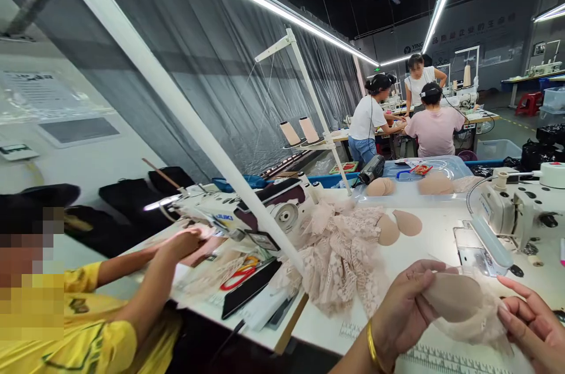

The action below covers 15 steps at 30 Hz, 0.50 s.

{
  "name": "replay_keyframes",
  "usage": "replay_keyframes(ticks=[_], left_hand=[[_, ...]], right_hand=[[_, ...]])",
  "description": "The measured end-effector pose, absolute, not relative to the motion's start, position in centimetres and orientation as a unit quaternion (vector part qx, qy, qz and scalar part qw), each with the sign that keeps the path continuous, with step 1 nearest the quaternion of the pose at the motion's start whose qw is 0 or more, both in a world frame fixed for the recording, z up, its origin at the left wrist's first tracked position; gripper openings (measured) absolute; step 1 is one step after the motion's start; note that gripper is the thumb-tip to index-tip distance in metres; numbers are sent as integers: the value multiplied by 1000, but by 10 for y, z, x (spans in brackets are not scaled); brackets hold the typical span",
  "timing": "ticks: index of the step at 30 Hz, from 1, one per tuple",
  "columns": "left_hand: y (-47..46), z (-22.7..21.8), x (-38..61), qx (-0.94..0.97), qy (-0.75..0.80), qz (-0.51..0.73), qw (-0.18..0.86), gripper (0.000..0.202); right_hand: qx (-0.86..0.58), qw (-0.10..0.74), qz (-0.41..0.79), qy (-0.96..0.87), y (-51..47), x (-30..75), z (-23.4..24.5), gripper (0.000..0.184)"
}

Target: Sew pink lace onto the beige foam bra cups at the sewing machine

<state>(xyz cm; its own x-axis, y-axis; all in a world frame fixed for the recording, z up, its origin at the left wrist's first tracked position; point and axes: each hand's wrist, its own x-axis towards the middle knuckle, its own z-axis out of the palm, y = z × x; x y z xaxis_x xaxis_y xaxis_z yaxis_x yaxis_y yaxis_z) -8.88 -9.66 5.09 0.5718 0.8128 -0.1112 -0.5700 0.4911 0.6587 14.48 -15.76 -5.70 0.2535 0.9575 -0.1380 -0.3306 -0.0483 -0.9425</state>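
My left hand [408, 306], with a gold bangle at the wrist, pinches the edge of a beige bra cup pad [459, 297] between thumb and fingers. Sheer pale lace fabric [479, 327] hangs around and beneath the pad. At its right side, my right hand [532, 324] has thumb and fingers closed on the lace. Both hands are over the white sewing table, in front of a sewing machine [498, 209]. A heap of pale lace [342, 250] lies left of my hands, with two flat beige cup pads [406, 223] beside it.
A co-worker in a yellow shirt [97, 321] works at another sewing machine [229, 215] on the left. Red-handled scissors [238, 277] lie there. A white slanted post [189, 121] stands between the tables. Behind my table is a clear plastic bin [441, 168]; several people are farther back.
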Motion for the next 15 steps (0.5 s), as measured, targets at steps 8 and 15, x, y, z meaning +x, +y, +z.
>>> replay_keyframes(ticks=[8,15], left_hand=[[-89,49,-85,267,225,420,838,18],[-82,42,-79,241,252,403,846,21]], right_hand=[[-514,644,475,-309,-166,140,-33,70],[-508,692,430,-277,-174,120,-5,62]])
